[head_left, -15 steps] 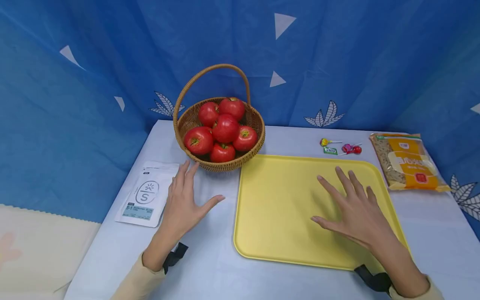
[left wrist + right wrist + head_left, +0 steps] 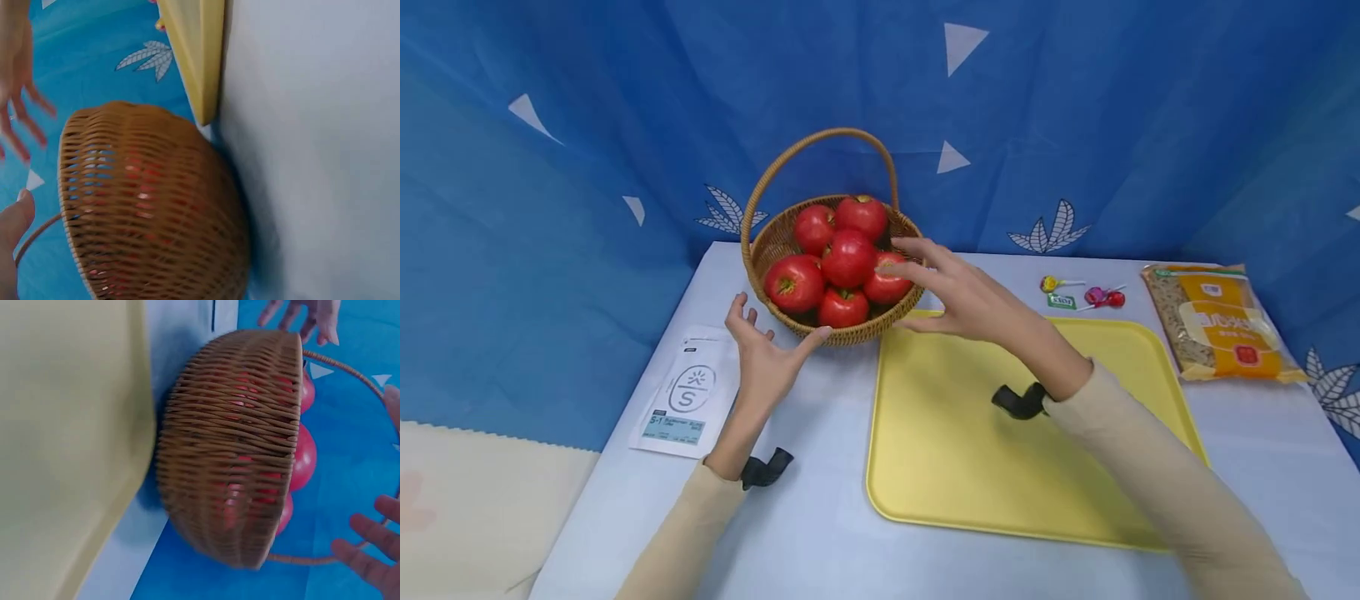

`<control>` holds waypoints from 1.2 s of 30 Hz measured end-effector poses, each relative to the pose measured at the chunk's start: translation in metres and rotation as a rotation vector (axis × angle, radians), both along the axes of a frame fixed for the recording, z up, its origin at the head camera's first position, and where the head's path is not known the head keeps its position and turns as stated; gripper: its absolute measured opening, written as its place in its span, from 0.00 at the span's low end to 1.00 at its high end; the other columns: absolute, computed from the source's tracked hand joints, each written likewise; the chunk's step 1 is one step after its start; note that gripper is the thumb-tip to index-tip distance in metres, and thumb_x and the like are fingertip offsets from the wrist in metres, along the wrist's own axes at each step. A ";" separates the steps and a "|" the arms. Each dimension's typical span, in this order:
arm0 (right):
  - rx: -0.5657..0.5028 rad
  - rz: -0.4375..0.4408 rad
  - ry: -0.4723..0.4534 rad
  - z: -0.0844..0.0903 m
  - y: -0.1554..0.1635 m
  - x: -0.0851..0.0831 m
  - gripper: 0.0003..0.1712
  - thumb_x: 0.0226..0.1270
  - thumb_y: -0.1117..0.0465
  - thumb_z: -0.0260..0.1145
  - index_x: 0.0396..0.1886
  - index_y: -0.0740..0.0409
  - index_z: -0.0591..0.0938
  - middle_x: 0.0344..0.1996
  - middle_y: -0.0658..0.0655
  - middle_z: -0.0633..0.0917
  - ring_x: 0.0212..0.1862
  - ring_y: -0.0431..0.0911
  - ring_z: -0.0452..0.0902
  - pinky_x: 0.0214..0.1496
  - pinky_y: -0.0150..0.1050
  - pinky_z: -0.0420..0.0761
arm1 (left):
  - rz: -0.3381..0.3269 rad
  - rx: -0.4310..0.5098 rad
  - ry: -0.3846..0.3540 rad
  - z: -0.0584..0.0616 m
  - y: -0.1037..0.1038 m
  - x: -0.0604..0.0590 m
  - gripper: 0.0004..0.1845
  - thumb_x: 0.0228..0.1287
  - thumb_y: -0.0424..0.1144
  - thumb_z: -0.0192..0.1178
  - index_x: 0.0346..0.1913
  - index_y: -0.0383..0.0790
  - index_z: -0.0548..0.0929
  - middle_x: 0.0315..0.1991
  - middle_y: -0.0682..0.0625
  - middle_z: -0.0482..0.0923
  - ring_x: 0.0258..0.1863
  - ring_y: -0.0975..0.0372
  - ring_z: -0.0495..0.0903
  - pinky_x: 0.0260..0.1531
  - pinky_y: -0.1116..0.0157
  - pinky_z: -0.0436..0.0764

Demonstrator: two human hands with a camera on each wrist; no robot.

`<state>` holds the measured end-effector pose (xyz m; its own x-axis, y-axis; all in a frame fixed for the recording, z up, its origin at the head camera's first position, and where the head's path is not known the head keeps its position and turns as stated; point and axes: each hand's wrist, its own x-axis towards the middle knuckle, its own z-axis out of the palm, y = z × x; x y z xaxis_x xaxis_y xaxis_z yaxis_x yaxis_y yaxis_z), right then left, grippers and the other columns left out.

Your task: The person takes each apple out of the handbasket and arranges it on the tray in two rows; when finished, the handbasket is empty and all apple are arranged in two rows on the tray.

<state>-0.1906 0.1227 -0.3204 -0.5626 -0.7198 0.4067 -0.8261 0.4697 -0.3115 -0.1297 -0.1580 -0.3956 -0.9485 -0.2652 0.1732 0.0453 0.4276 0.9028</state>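
A round wicker basket (image 2: 857, 333) with a tall arched handle holds several red apples (image 2: 850, 258) at the back of the table. My left hand (image 2: 765, 358) is at the basket's front left, fingers spread and the thumb near the rim. Over its right side hovers my right hand (image 2: 962, 292), its spread fingers overlapping an apple in the head view. In the right wrist view there is a gap between the right hand's fingers (image 2: 369, 540) and the wicker. Neither hand holds anything. The left wrist view shows the basket's woven side (image 2: 156, 206) close up.
A yellow tray (image 2: 970, 467) lies right of the basket, under the right forearm. Left of the left hand is a white pouch (image 2: 688, 392). Several small candies (image 2: 1097, 296) and an orange-labelled bag of grain (image 2: 1221, 325) are at the back right. A blue curtain (image 2: 1075, 125) hangs behind.
My right hand has moved left and away from me, from over the tray to the basket's right side. My left hand has shifted slightly forward, closer to the basket. The basket stays put.
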 end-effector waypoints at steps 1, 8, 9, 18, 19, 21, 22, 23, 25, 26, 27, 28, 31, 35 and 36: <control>-0.019 0.002 -0.004 0.001 -0.008 -0.009 0.36 0.57 0.49 0.75 0.65 0.50 0.75 0.68 0.60 0.68 0.67 0.56 0.66 0.54 0.49 0.83 | -0.004 0.003 -0.004 -0.002 0.000 -0.001 0.63 0.51 0.51 0.75 0.75 0.42 0.38 0.77 0.43 0.35 0.77 0.46 0.43 0.72 0.47 0.61; -0.054 -0.043 -0.050 -0.010 -0.049 -0.059 0.35 0.55 0.47 0.76 0.62 0.53 0.77 0.63 0.62 0.72 0.66 0.54 0.67 0.63 0.50 0.76 | -0.019 0.034 -0.015 -0.011 0.006 -0.011 0.60 0.52 0.50 0.74 0.74 0.42 0.40 0.76 0.43 0.39 0.76 0.46 0.44 0.71 0.49 0.64; -0.041 -0.056 -0.061 -0.013 -0.054 -0.064 0.36 0.55 0.46 0.76 0.62 0.52 0.76 0.63 0.61 0.71 0.66 0.54 0.66 0.64 0.49 0.76 | -0.018 0.046 -0.010 -0.012 0.007 -0.012 0.59 0.52 0.50 0.74 0.74 0.42 0.40 0.76 0.44 0.39 0.76 0.47 0.45 0.71 0.49 0.64; 0.028 -0.104 -0.144 -0.033 -0.081 -0.079 0.38 0.54 0.47 0.77 0.63 0.50 0.73 0.62 0.58 0.70 0.66 0.54 0.64 0.65 0.49 0.75 | -0.030 0.138 0.006 -0.018 0.006 -0.012 0.56 0.53 0.42 0.74 0.73 0.43 0.41 0.77 0.47 0.41 0.76 0.53 0.49 0.70 0.52 0.66; 0.027 -0.110 -0.146 -0.034 -0.082 -0.078 0.38 0.54 0.47 0.77 0.63 0.50 0.73 0.62 0.58 0.70 0.65 0.54 0.64 0.65 0.50 0.75 | -0.032 0.143 0.004 -0.018 0.006 -0.012 0.57 0.53 0.42 0.74 0.73 0.43 0.41 0.77 0.47 0.40 0.76 0.53 0.48 0.70 0.52 0.66; 0.019 -0.125 -0.138 -0.035 -0.085 -0.079 0.37 0.54 0.49 0.77 0.62 0.49 0.73 0.61 0.58 0.70 0.65 0.54 0.65 0.64 0.50 0.76 | -0.033 0.150 0.001 -0.016 0.006 -0.012 0.57 0.54 0.40 0.74 0.73 0.42 0.40 0.77 0.46 0.40 0.76 0.51 0.48 0.70 0.50 0.66; 0.011 -0.131 -0.131 -0.036 -0.085 -0.079 0.37 0.53 0.49 0.77 0.62 0.49 0.73 0.61 0.57 0.71 0.64 0.54 0.65 0.63 0.50 0.77 | -0.034 0.153 0.000 -0.014 0.007 -0.011 0.57 0.54 0.40 0.74 0.74 0.41 0.40 0.77 0.45 0.39 0.76 0.50 0.48 0.70 0.50 0.66; -0.001 -0.135 -0.120 -0.036 -0.085 -0.079 0.37 0.53 0.50 0.77 0.61 0.49 0.73 0.61 0.57 0.71 0.64 0.54 0.65 0.63 0.50 0.77 | -0.036 0.155 -0.001 -0.010 0.008 -0.009 0.57 0.54 0.38 0.73 0.74 0.40 0.39 0.77 0.44 0.39 0.76 0.49 0.48 0.70 0.49 0.66; -0.035 -0.142 -0.099 -0.036 -0.083 -0.077 0.36 0.52 0.49 0.78 0.60 0.50 0.73 0.60 0.57 0.72 0.63 0.54 0.66 0.63 0.50 0.77 | -0.041 0.153 -0.006 0.001 0.011 -0.005 0.56 0.55 0.36 0.72 0.73 0.37 0.39 0.76 0.41 0.39 0.75 0.47 0.48 0.70 0.48 0.65; -0.062 -0.145 -0.087 -0.036 -0.082 -0.076 0.36 0.51 0.50 0.78 0.59 0.50 0.73 0.60 0.57 0.73 0.63 0.53 0.66 0.62 0.51 0.77 | -0.044 0.154 -0.007 0.005 0.013 -0.004 0.55 0.56 0.37 0.72 0.73 0.36 0.39 0.76 0.40 0.39 0.76 0.46 0.47 0.70 0.47 0.65; -0.093 -0.146 -0.072 -0.035 -0.079 -0.075 0.36 0.50 0.50 0.79 0.58 0.51 0.73 0.59 0.57 0.73 0.63 0.53 0.67 0.63 0.51 0.76 | -0.048 0.155 -0.008 0.009 0.014 -0.002 0.55 0.56 0.36 0.71 0.73 0.35 0.39 0.76 0.39 0.39 0.75 0.46 0.47 0.70 0.47 0.64; -0.125 -0.144 -0.055 -0.034 -0.076 -0.072 0.36 0.50 0.50 0.79 0.58 0.52 0.73 0.58 0.57 0.74 0.63 0.53 0.67 0.63 0.52 0.75 | -0.051 0.156 -0.010 0.013 0.016 0.000 0.54 0.56 0.36 0.71 0.73 0.34 0.39 0.76 0.39 0.40 0.75 0.45 0.47 0.70 0.47 0.64; -0.244 -0.137 -0.028 -0.029 -0.062 -0.061 0.36 0.49 0.51 0.79 0.56 0.55 0.74 0.57 0.57 0.75 0.63 0.52 0.67 0.62 0.52 0.76 | -0.051 0.158 -0.010 0.016 0.018 0.002 0.54 0.56 0.37 0.71 0.72 0.34 0.40 0.76 0.39 0.40 0.76 0.46 0.47 0.70 0.47 0.64; -0.395 -0.152 -0.041 -0.025 -0.035 -0.041 0.39 0.46 0.55 0.81 0.58 0.58 0.73 0.57 0.59 0.74 0.62 0.50 0.69 0.55 0.49 0.82 | -0.045 0.170 -0.001 0.014 0.017 0.001 0.55 0.55 0.36 0.72 0.73 0.34 0.40 0.76 0.39 0.40 0.76 0.46 0.47 0.71 0.49 0.64; -0.427 -0.166 -0.051 -0.025 -0.027 -0.035 0.40 0.46 0.56 0.81 0.59 0.58 0.73 0.57 0.59 0.74 0.62 0.50 0.69 0.53 0.49 0.83 | -0.044 0.172 0.001 0.015 0.017 0.001 0.55 0.55 0.36 0.72 0.73 0.34 0.40 0.76 0.39 0.40 0.76 0.47 0.47 0.71 0.49 0.64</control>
